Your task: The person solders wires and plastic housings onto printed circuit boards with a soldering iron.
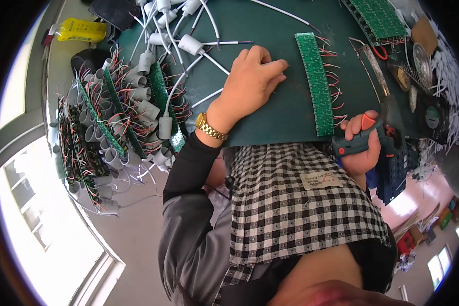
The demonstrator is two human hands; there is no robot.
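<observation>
My left hand (255, 76), with a gold watch on its wrist, rests over the green mat with its fingers curled and pinched together. What is between the fingertips is too small to make out. White cables (217, 64) from grey-white cylindrical housings (190, 45) run up to and behind this hand. My right hand (364, 145) is wrapped round the dark green handle of a soldering gun (354, 143) with an orange-red trigger; its long metal end points toward the far side. Between the hands lies a green circuit board strip (315, 84) with red and white wires along its right edge.
At the left, several board strips with wired housings (145, 109) crowd the table edge. More circuit boards (380, 20) lie at the far right, near a metal coil (418, 76) and a bundle of white wires (449, 86). A yellow bottle (81, 30) lies at the far left.
</observation>
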